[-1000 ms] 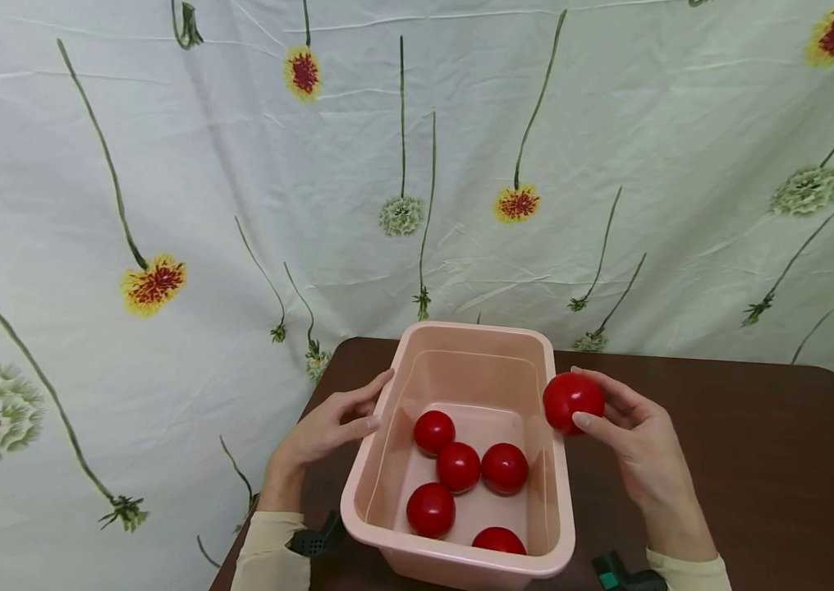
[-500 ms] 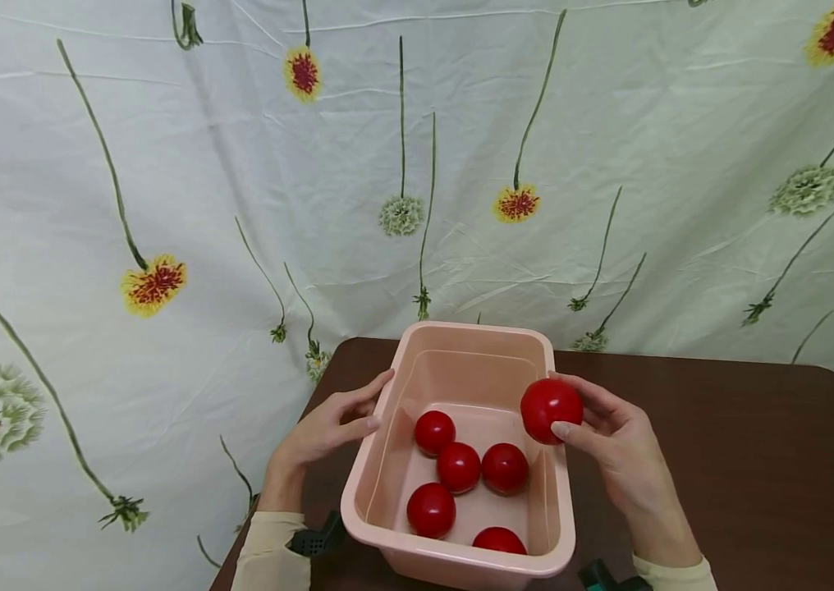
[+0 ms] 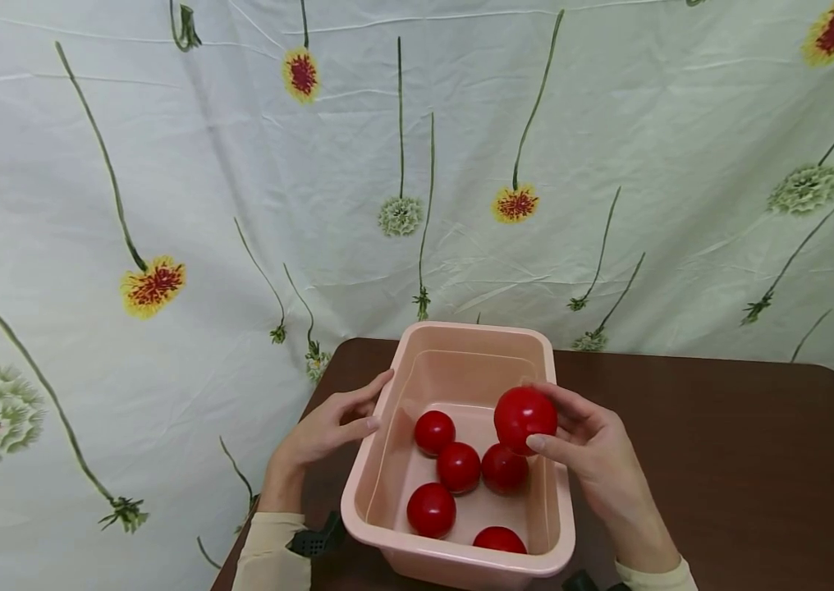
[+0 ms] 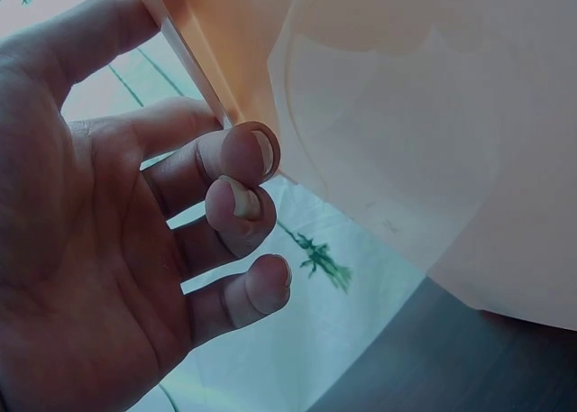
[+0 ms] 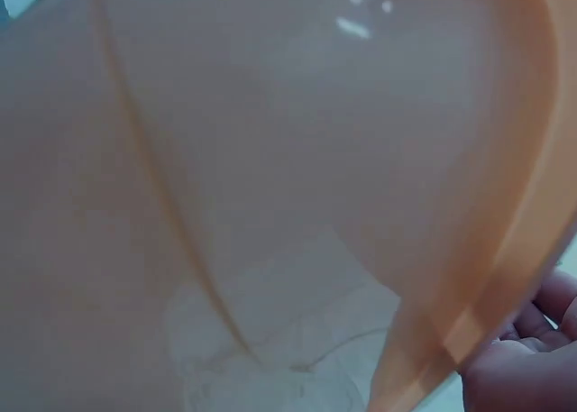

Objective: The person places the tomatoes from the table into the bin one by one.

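In the head view a pink plastic basin stands on a dark table. Several red balls lie inside, among them one red ball near the middle. My right hand reaches over the right rim, holding another red ball between thumb and fingers above the basin. That ball partly covers the one below it. My left hand touches the outside of the left rim with thumb and index finger; the other fingers bend loosely in the left wrist view. In the right wrist view the basin wall hides most of the right hand.
The dark brown table extends to the right of the basin. A pale cloth printed with flowers hangs behind it and along the left side. Dark wrist devices sit beside the sleeves.
My right hand has carried the red ball leftward and slightly nearer, from over the right rim to above the inside of the basin. The left hand and basin have stayed put.
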Available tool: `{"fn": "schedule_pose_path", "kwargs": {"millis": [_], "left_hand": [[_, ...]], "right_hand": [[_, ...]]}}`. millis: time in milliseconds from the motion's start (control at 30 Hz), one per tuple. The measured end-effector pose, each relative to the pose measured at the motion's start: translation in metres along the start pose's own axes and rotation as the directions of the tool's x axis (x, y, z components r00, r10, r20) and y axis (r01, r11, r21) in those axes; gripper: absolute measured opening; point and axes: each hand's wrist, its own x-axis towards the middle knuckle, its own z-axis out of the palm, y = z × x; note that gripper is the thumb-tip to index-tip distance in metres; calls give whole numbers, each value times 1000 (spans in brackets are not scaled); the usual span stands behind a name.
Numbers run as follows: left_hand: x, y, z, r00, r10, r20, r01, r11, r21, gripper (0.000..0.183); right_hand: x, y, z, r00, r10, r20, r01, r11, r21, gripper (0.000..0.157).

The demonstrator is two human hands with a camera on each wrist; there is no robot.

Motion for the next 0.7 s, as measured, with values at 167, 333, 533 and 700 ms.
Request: {"fn": "schedule_pose_path", "kwargs": {"millis": [167, 333, 533, 700], "left_hand": [[0, 0, 0, 1000, 3, 2, -3, 1000, 2, 63], [1, 2, 0, 1000, 0, 0, 0, 1000, -1, 63], [1, 1, 0, 1000, 8, 1, -8, 1000, 0, 63], [0, 0, 0, 1000, -4, 0, 4, 1000, -10, 64]], "right_hand": [[-1, 2, 4, 999, -18, 32, 18, 1000, 0, 60], [-1, 1, 5, 998, -33, 45, 34, 999, -22, 59], [-1, 0, 4, 998, -40, 51, 41, 999, -33, 58], [-1, 1, 2, 998, -24, 52, 27, 998, -54, 55]]}}
